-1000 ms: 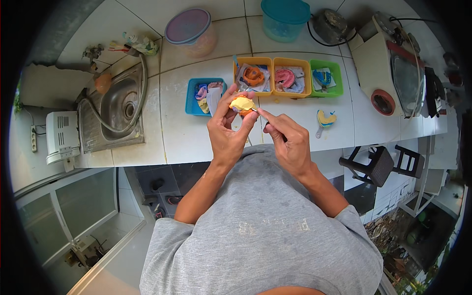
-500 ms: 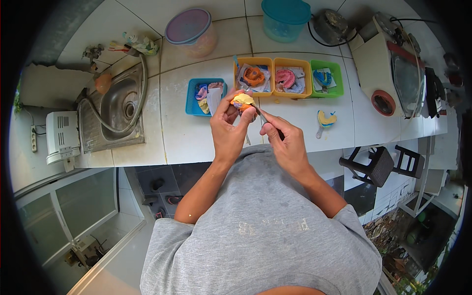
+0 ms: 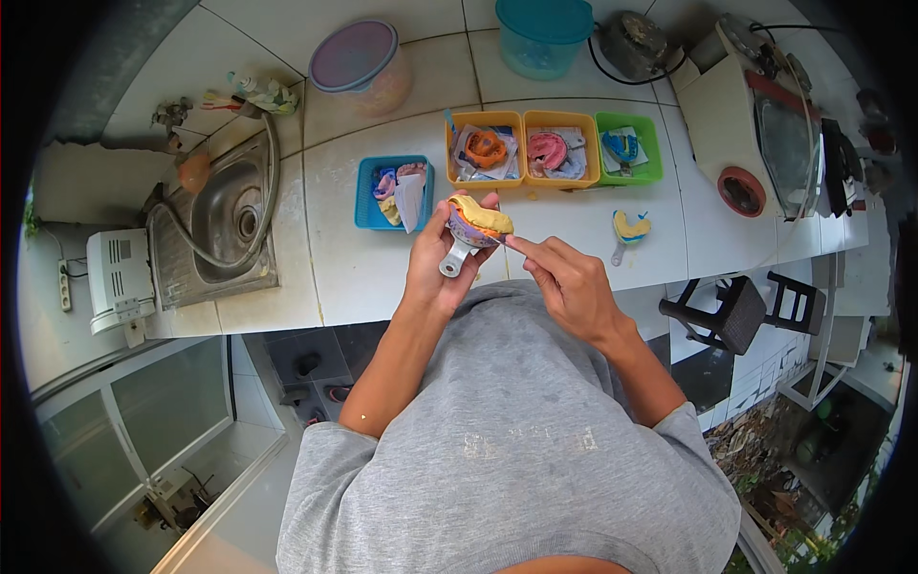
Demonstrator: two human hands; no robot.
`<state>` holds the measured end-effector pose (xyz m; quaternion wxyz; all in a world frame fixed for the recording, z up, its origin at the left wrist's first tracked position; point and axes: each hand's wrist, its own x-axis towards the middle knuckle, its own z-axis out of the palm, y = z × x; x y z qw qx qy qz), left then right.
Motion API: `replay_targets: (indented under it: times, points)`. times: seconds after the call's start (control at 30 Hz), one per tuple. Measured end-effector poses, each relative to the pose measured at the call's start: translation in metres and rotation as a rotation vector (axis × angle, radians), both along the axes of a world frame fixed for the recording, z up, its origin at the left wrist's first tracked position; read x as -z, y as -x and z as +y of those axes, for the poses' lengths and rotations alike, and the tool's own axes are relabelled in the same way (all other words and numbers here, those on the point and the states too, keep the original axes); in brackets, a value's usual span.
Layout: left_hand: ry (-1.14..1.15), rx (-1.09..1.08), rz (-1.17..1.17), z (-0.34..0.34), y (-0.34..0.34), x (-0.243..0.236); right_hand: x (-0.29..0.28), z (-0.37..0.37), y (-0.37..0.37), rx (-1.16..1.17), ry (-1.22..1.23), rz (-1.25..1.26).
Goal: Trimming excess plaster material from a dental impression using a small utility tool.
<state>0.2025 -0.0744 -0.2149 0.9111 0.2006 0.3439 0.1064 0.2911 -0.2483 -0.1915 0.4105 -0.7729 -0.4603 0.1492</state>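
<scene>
Head view: left grip [image 3: 432,268] clasps tray [image 3: 470,232], handle [image 3: 454,260] now plainer; right grip [image 3: 572,284]: can't tell.

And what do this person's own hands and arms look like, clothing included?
Both the left hand and the right hand are ungloved, with no watch visible. The forearms are bare; a small pale speck shows near the left elbow. Short, loose sleeves belong to a mottled grey shirt with a patchy, pale print.

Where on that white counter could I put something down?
The counter is bare between the sink and blue basket, and between the yellow mould and beige machine. Crowded: the yellow trays and green tray, and where the left hand holds the yellow-topped piece.
</scene>
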Motion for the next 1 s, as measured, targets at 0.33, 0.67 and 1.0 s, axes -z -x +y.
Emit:
replay_targets:
  times: [0.33,0.67,1.0]
  points:
    - [0.017,0.017,-0.029,-0.002,0.006,0.003,-0.01,-0.004,-0.015,-0.07,0.065,-0.09]
    - [0.039,-0.016,-0.11,-0.007,0.006,0.006,-0.006,0.0,-0.012,-0.018,0.108,-0.15]
    - [0.003,0.033,-0.199,-0.014,0.008,-0.011,0.004,0.006,0.005,0.17,-0.069,0.066]
